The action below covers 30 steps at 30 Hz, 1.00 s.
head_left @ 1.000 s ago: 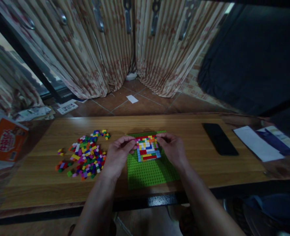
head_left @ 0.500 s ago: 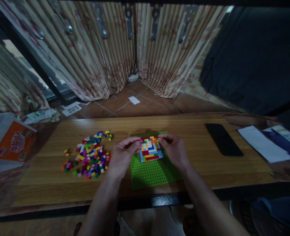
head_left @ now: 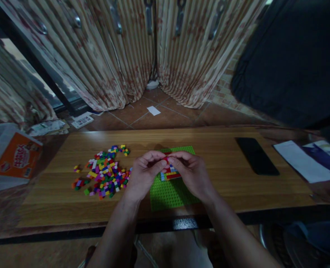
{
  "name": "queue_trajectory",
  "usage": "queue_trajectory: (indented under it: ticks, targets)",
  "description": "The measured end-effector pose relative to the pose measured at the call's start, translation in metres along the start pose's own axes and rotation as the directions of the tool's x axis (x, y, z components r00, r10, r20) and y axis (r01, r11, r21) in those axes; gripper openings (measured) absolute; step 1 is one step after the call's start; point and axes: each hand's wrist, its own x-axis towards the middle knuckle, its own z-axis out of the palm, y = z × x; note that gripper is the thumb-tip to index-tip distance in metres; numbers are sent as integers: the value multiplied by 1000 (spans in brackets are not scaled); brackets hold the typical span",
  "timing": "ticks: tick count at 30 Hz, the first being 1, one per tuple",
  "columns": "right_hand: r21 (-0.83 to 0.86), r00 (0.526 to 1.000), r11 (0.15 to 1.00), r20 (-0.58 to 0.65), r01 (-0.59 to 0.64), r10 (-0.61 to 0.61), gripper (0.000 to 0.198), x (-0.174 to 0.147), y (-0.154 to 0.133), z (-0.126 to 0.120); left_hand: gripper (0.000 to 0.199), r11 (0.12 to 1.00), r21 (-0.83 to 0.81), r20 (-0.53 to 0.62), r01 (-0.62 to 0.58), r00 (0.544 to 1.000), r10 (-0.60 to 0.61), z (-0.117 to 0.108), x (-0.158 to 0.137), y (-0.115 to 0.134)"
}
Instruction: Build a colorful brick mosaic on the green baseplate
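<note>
Between left grip [head_left: 145, 173] and right grip [head_left: 193, 170], a reddish brick [head_left: 166, 159] is pinched. The brick panel [head_left: 171, 175] shows at six o'clock.

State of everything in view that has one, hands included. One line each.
Left hand: fingers pinched on a small reddish piece
Right hand: fingers curled in beside the left's; grip unclear
Green baseplate: flat on table, partly covered
Built brick panel: on baseplate, mostly hidden by hands
Loose bricks: scattered in a pile
Black slab: lying flat, surface dark
Curtains: hanging, drawn together
</note>
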Motion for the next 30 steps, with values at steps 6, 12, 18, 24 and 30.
queue_trajectory:
  ticks: [6,12,18,24,30]
  targets:
    - [68,998,996,32,-50,48,19,0,-2,-1,18,1000,-31,28,2,1000,-1,0,-2,-2]
    - [85,996,993,-15,-84,86,16,3,-3,-6,18,997,-70,12,22,1000,-21,0,-2,-1]
    - [-177,987,984,-162,-5,-24,19,7,-1,-30,18,996,-82,-158,34,986,-47,-5,3,0]
    - [-444,988,892,-80,86,-135,19,6,11,-46,17,997,-68,-244,46,968,-61,-9,4,-2]
    - [-628,979,759,26,172,-200,13,6,12,-41,17,997,-46,-229,64,971,-72,-9,4,-3]
